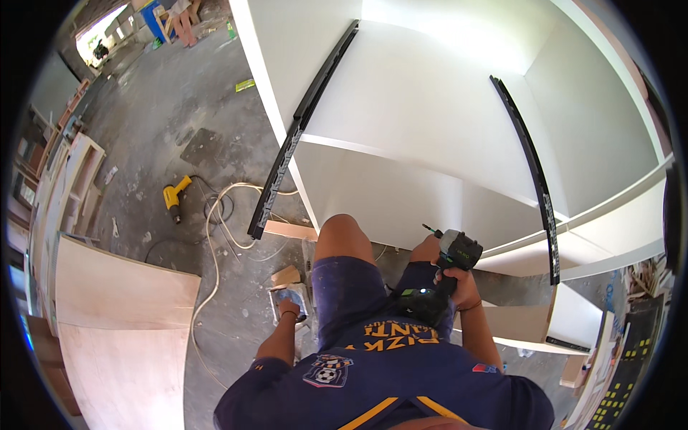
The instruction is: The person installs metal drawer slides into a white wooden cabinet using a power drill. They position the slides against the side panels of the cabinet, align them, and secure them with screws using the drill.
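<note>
Gripping a cordless driver [460, 251], right hand [467, 288] is wrapped round its handle; left hand [289, 308] is down at a small box [274, 304], finger closure can't tell. Ahead of the hands, left drawer slide [291, 136] and right drawer slide [532, 161] look already placed in the white cabinet [401, 186], jutting past its front. Screws not discernible, so fastening possibly left; no drawer on them.

I see a stained grey concrete floor [158, 100] stretching ahead of the left hand [289, 308]. Pale wood panels [122, 351] stand to that hand's left, with an unfinished wooden carcass [80, 179] farther left and ahead. Beyond, I get a sunlit opening [92, 39], well ahead and left of the same hand.
</note>
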The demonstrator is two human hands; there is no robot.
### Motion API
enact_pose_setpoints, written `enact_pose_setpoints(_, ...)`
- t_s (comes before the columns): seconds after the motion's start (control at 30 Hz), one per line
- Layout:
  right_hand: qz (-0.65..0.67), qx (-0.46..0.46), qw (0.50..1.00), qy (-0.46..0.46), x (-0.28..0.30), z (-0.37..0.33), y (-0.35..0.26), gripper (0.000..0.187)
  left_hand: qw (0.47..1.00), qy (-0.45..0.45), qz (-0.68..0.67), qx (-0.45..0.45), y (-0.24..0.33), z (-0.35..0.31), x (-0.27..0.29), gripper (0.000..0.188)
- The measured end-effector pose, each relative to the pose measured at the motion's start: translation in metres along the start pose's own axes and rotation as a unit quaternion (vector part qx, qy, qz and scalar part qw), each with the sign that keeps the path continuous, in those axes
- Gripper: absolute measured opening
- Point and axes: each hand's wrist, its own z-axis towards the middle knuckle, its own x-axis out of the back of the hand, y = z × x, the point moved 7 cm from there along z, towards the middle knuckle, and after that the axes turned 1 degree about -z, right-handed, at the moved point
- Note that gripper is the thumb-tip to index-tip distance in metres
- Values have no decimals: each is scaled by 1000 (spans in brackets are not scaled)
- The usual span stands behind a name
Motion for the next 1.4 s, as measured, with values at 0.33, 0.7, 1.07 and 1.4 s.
enact_pose_setpoints(0.33, -75, 12, 997, -20, -12, -3, -7, 34, 996, -35, 40, 68, 23, -18, 38, 26)
enact_pose_setpoints(0.7, -68, 20, 997, -19, -3, -5, -4, 40, 989, -75, 52, 117, 11, -18, 33, 29)
enact_pose_setpoints(1.07, -90, 29, 995, -16, -8, -12, -7, 34, 984, 51, -38, 168, -1, -33, 52, 26)
enact_pose_setpoints(1.4, -205, 127, 970, -24, -50, -24, -22, 39, 781, 106, -612, -65, 105, -105, 186, 13)
